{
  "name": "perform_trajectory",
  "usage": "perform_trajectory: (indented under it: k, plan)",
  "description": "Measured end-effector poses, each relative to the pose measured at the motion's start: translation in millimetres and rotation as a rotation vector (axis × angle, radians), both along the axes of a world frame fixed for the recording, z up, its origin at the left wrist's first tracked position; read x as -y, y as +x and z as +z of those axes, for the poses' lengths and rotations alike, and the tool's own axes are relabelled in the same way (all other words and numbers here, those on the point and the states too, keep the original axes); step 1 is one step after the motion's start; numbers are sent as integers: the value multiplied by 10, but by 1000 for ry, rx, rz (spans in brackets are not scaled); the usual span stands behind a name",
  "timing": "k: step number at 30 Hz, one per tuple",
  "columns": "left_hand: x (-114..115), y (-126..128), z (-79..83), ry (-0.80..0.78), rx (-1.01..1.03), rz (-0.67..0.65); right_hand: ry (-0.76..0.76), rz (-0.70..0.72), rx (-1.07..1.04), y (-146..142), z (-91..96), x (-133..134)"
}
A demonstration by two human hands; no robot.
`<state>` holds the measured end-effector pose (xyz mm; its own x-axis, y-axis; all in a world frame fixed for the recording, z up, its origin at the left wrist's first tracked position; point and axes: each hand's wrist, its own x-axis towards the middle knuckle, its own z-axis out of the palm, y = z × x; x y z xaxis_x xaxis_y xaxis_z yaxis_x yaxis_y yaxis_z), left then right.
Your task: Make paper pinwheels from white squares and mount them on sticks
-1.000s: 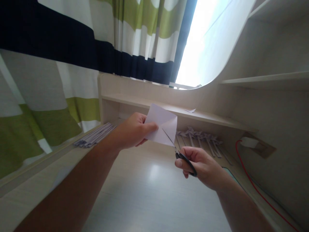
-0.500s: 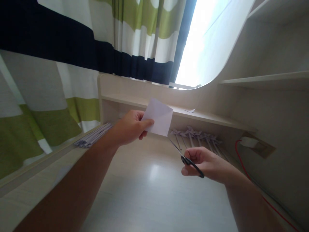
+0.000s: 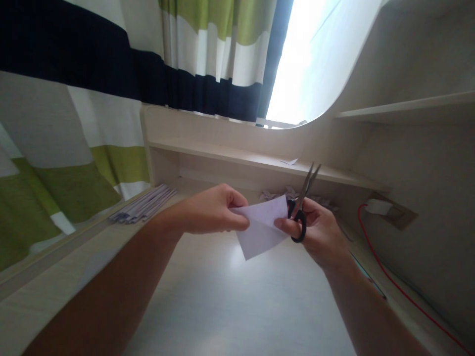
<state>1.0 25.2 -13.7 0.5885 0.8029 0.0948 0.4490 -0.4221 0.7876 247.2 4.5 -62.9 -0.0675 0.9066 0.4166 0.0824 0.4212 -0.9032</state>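
A white piece of paper (image 3: 261,232) is stretched between my two hands above the table. My left hand (image 3: 218,210) pinches its left corner between thumb and fingers. At the right corner, the thumb of my right hand (image 3: 315,225) presses on the paper. That same hand also carries a pair of black-handled scissors (image 3: 303,193), its handle loop round the thumb. The blades point up and away, slightly apart and clear of the paper. Behind the hands, partly covered by them, lie several folded paper pinwheels (image 3: 272,194) on sticks.
Rolled or folded paper strips (image 3: 143,205) lie in a bundle at the back left of the table (image 3: 230,306). A small paper scrap (image 3: 289,161) rests on the low shelf (image 3: 222,154). A red cable (image 3: 378,259) runs from a white plug (image 3: 378,206) down the right side.
My right hand has come up to the paper and taken its right corner. The scissors have swung from pointing at the paper to pointing upward. The paper has turned and come lower.
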Motion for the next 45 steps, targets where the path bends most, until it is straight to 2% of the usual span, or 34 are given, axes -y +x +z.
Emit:
perform_trajectory:
  k: [3, 5, 8, 11, 16, 19, 24, 29, 32, 35, 45]
  plan:
    - [-55, 41, -25, 3, 192, 47, -79, 27, -120, -53, -85, -37]
    - [-88, 86, -50, -5, 280, 107, -65, 1, -206, -76, -122, -68]
    - [-107, 157, -88, -54, 257, 136, 33, -87, -324, -91, -154, -112]
    - [-93, 212, -110, -103, 199, 99, 103, -146, -387, -92, -162, -141]
    - [-80, 236, -121, -100, 261, 70, 105, -166, -364, -89, -136, -149]
    - [-95, 197, -112, -86, 336, 93, 3, -116, -263, -62, -99, -132]
    - [-131, 67, -59, -2, 446, 240, -151, 16, -32, 39, -11, -87]
    - [-164, -64, 5, 108, 537, 402, -312, 260, 199, 58, 38, -44]
    - [-164, -86, 24, 169, 577, 473, -417, 382, 237, 11, 24, -17]
    - [-151, -74, 30, 186, 603, 492, -457, 450, 260, -28, 0, 10]
    - [-135, -55, -8, 265, 469, 488, -466, 506, 214, -74, -24, 32]
